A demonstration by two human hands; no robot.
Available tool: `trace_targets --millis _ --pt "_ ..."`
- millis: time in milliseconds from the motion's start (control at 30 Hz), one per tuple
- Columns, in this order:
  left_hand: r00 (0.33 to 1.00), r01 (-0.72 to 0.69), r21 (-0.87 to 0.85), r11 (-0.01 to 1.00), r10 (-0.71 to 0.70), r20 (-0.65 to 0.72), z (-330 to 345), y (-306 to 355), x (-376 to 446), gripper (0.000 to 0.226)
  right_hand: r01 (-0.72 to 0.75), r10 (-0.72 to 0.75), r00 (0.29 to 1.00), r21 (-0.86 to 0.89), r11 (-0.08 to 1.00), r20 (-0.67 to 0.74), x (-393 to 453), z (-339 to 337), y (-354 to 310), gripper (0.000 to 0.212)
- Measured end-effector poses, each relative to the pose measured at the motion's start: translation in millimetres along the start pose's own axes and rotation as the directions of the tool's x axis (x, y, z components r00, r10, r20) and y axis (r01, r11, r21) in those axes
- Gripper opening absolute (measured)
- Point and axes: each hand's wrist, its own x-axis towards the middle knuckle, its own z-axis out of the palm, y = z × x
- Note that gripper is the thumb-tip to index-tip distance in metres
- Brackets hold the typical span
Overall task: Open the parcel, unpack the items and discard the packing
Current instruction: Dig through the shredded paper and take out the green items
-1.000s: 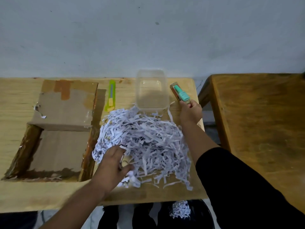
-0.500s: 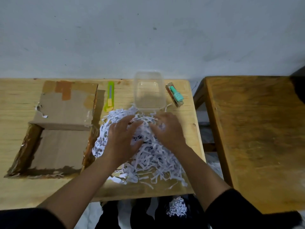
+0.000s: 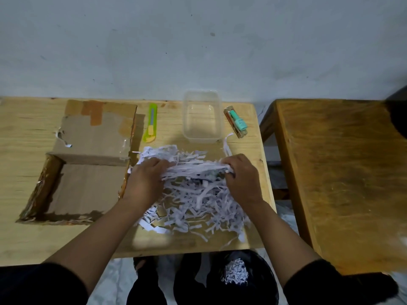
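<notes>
A heap of white shredded paper (image 3: 198, 205) lies on the light wooden table (image 3: 26, 238), right of the opened cardboard box (image 3: 83, 186). My left hand (image 3: 145, 181) grips the heap's left side and my right hand (image 3: 242, 179) grips its right side, with a bunch of strips stretched between them. Behind the heap stand a clear plastic container (image 3: 202, 116) and a teal nail polish bottle in its clear pack (image 3: 236, 122). The cardboard box is empty, its flap folded back.
A green and yellow utility knife (image 3: 150, 123) lies between the box flap and the container. Below the table's front edge sits a black bin bag (image 3: 259, 280) with some shredded paper (image 3: 234, 272) inside. A darker wooden table (image 3: 341, 172) stands to the right, across a narrow gap.
My right hand left the nail polish pack on the table and came back to the shredded paper. Both hands have closed on the heap from either side and gathered strips.
</notes>
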Motion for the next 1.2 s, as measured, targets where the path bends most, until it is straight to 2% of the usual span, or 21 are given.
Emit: trace_targets --millis 100,167,233,300,333,400,433,500,567,633,833,900,1000,1200 --pt "0.997 0.074 -0.052 0.996 -0.072 0.035 3 -7 -8 0.045 -0.169 0.168 0.985 -0.037 0.985 -0.026 1 -5 9 0.023" --pt "0.998 0.050 -0.069 0.996 -0.046 0.048 4 -5 -8 0.043 -0.219 0.223 0.971 -0.062 0.974 0.080 2 -7 11 0.028" --pt "0.999 -0.021 -0.087 0.996 0.024 0.026 3 2 -4 0.047 -0.204 0.211 0.961 -0.061 0.977 0.176 4 -9 8 0.040" --pt "0.990 -0.138 -0.093 0.986 0.134 -0.047 2 12 -3 0.048 -0.141 0.160 0.970 -0.110 0.984 0.184 5 -13 0 0.052" --pt "0.978 -0.194 -0.085 0.977 0.186 -0.094 2 17 -4 0.043 -0.067 0.089 0.985 -0.148 0.987 0.145 4 -14 -5 0.053" --pt "0.949 -0.286 -0.043 0.957 0.276 -0.154 4 26 -9 0.027 0.106 -0.103 0.994 -0.149 0.983 0.026 1 -14 -15 0.044" --pt "0.937 -0.326 -0.025 0.945 0.319 -0.142 7 30 -10 0.021 0.165 -0.167 0.986 -0.100 0.981 -0.015 -2 -13 -20 0.035" --pt "0.921 -0.387 -0.019 0.922 0.386 -0.049 16 33 -11 0.018 0.220 -0.221 0.974 0.039 0.975 0.044 -9 -8 -31 0.017" --pt "0.910 -0.413 0.011 0.910 0.413 0.030 26 32 -7 0.021 0.203 -0.224 0.954 0.121 0.972 0.199 -13 0 -35 0.017" --pt "0.927 -0.375 0.049 0.926 0.372 0.049 32 30 -3 0.026 0.160 -0.179 0.944 0.089 0.983 0.276 -15 9 -31 0.019" --pt "0.982 -0.180 0.130 0.975 0.172 0.072 35 21 12 0.042 0.008 -0.007 0.979 -0.003 1.000 0.205 -2 21 -16 0.028" --pt "0.996 -0.066 0.098 0.993 0.061 0.059 37 20 16 0.043 -0.040 0.040 0.979 -0.007 0.999 0.199 3 23 -12 0.031" --pt "0.992 0.053 0.029 0.998 -0.056 0.111 40 20 23 0.040 -0.110 0.115 0.970 -0.035 0.993 0.212 6 25 -7 0.038" --pt "0.988 0.109 -0.094 0.990 -0.097 0.121 45 17 25 0.038 -0.171 0.207 0.944 -0.156 0.973 0.257 2 27 -4 0.048"
